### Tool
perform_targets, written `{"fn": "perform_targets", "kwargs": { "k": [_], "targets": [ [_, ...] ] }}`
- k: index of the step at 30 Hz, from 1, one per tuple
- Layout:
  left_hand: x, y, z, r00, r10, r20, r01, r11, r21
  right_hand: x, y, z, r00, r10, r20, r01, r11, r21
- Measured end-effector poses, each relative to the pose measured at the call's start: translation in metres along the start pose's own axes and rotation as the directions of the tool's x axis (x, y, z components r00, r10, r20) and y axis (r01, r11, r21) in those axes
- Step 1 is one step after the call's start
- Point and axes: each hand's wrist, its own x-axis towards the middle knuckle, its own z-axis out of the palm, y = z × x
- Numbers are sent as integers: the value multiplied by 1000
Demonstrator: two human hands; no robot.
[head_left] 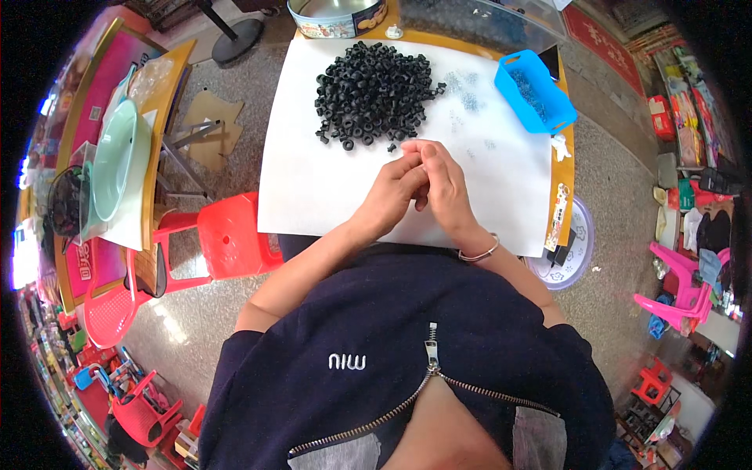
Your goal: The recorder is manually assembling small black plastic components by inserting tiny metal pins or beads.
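Observation:
My left hand (394, 193) and my right hand (446, 186) meet above the white sheet (309, 188) on the table, just below a heap of small black ring-shaped and spool-shaped pieces (372, 94). Both hands have bent fingers pressed together at the tips. Whatever lies between them, if anything, is hidden. One loose black piece (392, 147) sits close to the fingertips. Right of the heap, tiny clear bluish bits (470, 102) are scattered on the sheet. A bright blue plastic basket (559, 119) at the far right corner holds more of these bits.
A round tin (338, 28) and a clear plastic bin (501, 31) stand at the table's far edge. Left are a red stool (227, 233) and a side table with a pale green basin (117, 160). A patterned basin (581, 247) sits below the table's right edge.

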Motion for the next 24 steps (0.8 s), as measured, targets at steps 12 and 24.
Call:
{"fn": "perform_targets", "kwargs": {
  "k": [12,24],
  "targets": [
    [5,-6,3,999,26,-46,-28,998,-47,6,0,2,981,-172,-92,152,969,-192],
    [6,1,-25,1000,-8,18,12,975,-221,94,-53,-66,775,-630,-46,506,663,-552]
  ]
}}
